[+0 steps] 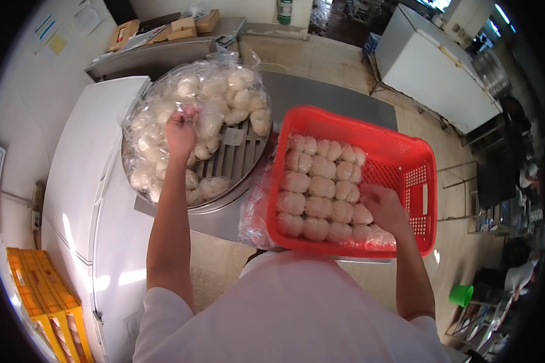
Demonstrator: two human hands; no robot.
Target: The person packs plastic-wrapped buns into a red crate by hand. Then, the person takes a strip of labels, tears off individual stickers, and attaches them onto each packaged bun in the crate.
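Fingers [372, 193] of our right hand [384, 206] bend down onto an end bun [361, 213] in the red basket [357, 127], at three o'clock; they touch it, though we cannot tell whether they grip it. Our left hand [182, 132], at ten o'clock, is curled in among the bagged buns [186, 86] on the round tray [265, 158]; just what it pinches we cannot tell.

Around the right hand, wrapped buns [320, 187] lie in close rows, most of them toward nine o'clock in the basket, with bare mesh floor toward two. They look soft, so we do well to press lightly, with flat fingertips, lining each one up against its neighbour without denting it. On the tray, buns crowd the rim, and slats [223, 160] show toward four o'clock. The clear bags [227, 58] look loose and slippery; we should take hold of a whole bun through the film rather than tug the film alone.

Farther out, the steel table [345, 101] carries both tray and basket, a white freezer [72, 175] stands at nine o'clock, and orange crates [42, 281] sit at eight.
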